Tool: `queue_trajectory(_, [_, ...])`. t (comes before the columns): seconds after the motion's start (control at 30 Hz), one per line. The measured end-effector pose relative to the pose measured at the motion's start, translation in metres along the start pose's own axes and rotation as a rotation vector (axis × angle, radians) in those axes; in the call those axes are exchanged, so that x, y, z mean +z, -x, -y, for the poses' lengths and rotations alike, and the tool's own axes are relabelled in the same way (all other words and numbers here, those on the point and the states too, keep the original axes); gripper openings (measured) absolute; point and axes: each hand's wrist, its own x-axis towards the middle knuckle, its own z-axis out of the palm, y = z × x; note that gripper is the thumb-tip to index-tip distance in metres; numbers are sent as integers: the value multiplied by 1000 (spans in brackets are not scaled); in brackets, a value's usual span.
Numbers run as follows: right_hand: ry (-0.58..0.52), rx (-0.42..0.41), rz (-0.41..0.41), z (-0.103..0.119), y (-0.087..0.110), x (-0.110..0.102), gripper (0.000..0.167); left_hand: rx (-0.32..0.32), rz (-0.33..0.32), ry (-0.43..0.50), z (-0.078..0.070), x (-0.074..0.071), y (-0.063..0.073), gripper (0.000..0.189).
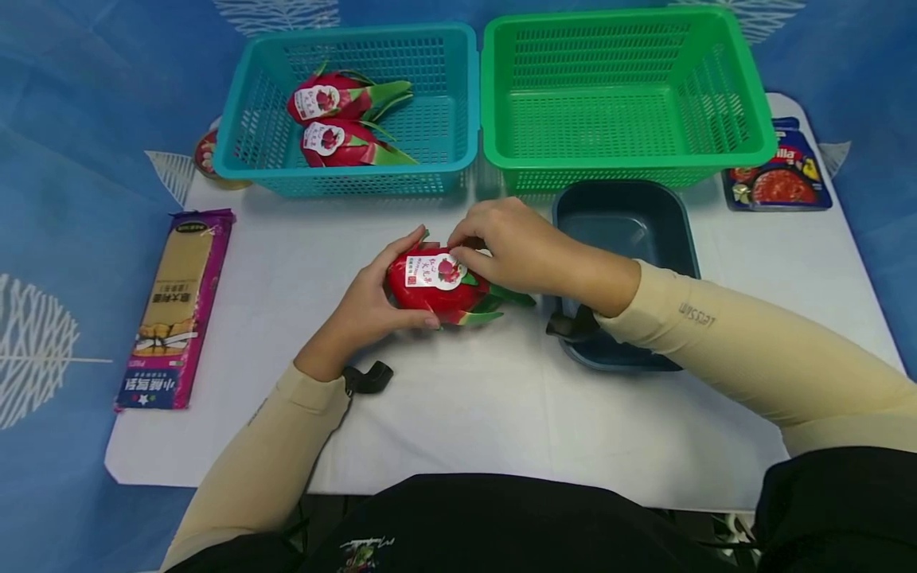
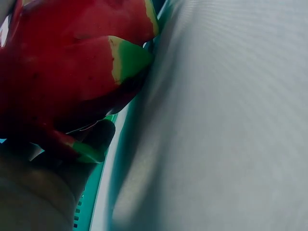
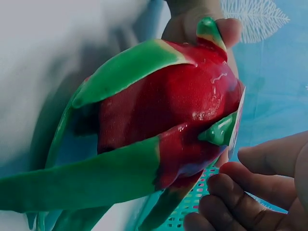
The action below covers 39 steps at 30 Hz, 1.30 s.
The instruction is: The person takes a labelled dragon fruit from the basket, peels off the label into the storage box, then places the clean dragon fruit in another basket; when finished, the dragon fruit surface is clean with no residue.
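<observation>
My left hand [image 1: 380, 298] grips a red dragon fruit [image 1: 437, 305] with green leaf tips from its left end, thumb at the near side. A white label [image 1: 423, 272] with a fruit picture is on its upper face. Over the fruit's far edge, my right hand [image 1: 516, 243] has curled fingers, with thumb and forefinger pinching the label's edge. From the right wrist camera, the label [image 3: 237, 122] appears edge-on beside the thumb tip of the right hand [image 3: 264, 187]. Red skin of the dragon fruit [image 2: 67, 72] fills the upper left of the left wrist view.
Two labelled dragon fruits [image 1: 337, 143] lie in a blue basket [image 1: 344, 181] at the back. Beside it stands a green basket [image 1: 630, 163]. A dark blue tub [image 1: 626, 203] sits under the right forearm. A pasta packet [image 1: 172, 310] lies left, a blue packet [image 1: 781, 175] right.
</observation>
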Motion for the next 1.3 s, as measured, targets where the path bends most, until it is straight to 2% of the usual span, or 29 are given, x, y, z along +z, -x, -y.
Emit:
queue_trajectory(0.5, [-30,-32,-39,2,5,7,17,15,10,5,2,-1,0,106])
queue_trajectory(0.83, [-64,-124,-141,5,10,9,6,5,0,-10,0,-1,1,107])
queue_trajectory(1.07, [-66,-164,-163,10,13,6,2,13,2,-2,1,-1,1,107])
queue_trajectory(1.17, [-44,-151,-175,9,18,-2,3,9,4,8,1,-1,1,106])
queue_trajectory(1.3, [-4,-86,-205,0,27,-19,5,-6,-3,4,1,-1,1,105])
